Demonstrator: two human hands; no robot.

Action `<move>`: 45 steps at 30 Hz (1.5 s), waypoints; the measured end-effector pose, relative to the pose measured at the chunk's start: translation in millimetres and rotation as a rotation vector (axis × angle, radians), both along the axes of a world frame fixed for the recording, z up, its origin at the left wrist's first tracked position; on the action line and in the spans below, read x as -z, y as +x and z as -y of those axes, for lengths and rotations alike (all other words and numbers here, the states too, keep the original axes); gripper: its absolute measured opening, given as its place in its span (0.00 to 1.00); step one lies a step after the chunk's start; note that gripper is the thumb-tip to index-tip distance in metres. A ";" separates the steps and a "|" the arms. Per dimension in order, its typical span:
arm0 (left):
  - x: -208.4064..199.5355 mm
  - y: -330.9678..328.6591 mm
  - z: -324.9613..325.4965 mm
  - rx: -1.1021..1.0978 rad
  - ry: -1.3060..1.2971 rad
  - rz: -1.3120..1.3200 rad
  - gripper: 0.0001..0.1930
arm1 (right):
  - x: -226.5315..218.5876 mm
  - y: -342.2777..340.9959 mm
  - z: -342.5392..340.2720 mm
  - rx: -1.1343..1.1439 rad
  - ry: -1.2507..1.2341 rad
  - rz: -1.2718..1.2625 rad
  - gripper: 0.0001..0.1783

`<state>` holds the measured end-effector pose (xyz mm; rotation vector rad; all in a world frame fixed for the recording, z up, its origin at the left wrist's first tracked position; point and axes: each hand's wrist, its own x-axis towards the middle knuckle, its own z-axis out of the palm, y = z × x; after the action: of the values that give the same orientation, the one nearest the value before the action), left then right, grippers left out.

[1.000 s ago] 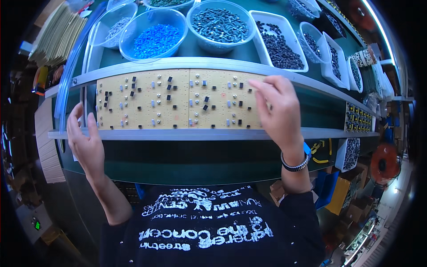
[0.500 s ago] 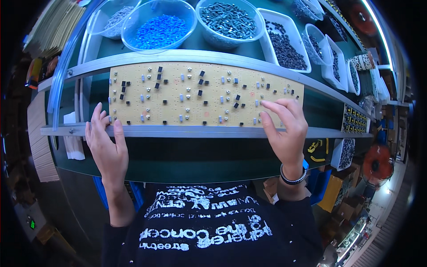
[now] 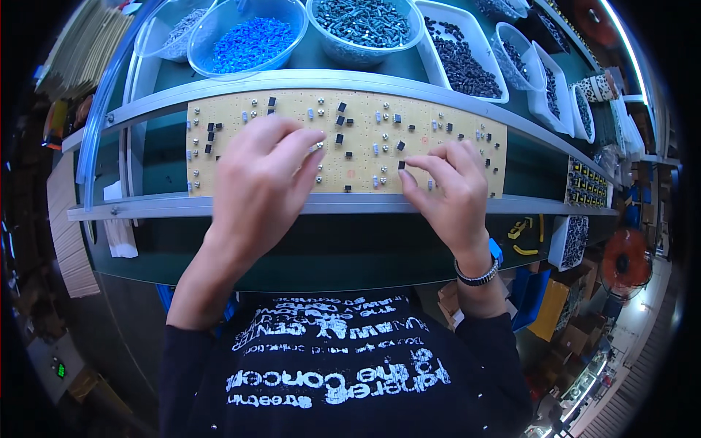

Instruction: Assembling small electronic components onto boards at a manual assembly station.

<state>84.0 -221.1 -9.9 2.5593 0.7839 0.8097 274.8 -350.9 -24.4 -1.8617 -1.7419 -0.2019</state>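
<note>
A long tan circuit board [image 3: 365, 120] lies between two metal rails, set with small black, grey and silvery parts. My left hand [image 3: 263, 171] hovers over the board's left half, its fingers curled and smeared by motion; whether anything is between the fingertips does not show. Farther right, the thumb and index finger of my right hand [image 3: 454, 175] close on a small black block-shaped component [image 3: 401, 166] at the board's surface. I cannot make out whether that part is seated in the board or lifted.
Beyond the far rail [image 3: 307, 79] stand a tub of blue parts [image 3: 252, 44], a tub of dark parts [image 3: 364, 25] and a white tray of black parts [image 3: 467, 66]. Yellow-handled pliers [image 3: 522, 230] lie below the near rail [image 3: 350, 204]. Another populated board [image 3: 588, 182] sits at right.
My left hand has moved right, from the board's left end to over its left half. My right hand has shifted left and closed on a black component. The board appears slightly shifted right.
</note>
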 end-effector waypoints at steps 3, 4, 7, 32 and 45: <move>8.7 14.7 -3.3 0.083 0.050 -0.030 0.07 | -4.0 -0.7 7.3 -0.085 -0.091 -0.017 0.10; 11.3 18.7 -5.0 0.100 0.047 -0.043 0.07 | -3.4 -1.0 8.0 -0.076 -0.092 -0.018 0.10; 13.3 23.0 -6.6 0.130 0.035 -0.060 0.07 | -0.8 -2.8 7.0 -0.091 -0.122 -0.014 0.10; 10.8 -1.3 11.7 0.190 -0.071 -0.160 0.07 | -12.8 6.4 7.4 -0.052 -0.025 -0.041 0.13; 7.2 28.3 -19.2 0.098 0.027 -0.031 0.05 | -2.7 12.0 -19.3 -0.018 -0.049 0.009 0.07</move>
<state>112.3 -201.8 -17.0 2.6171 0.6550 0.7573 286.8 -331.6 -21.7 -1.8818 -1.7840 -0.1628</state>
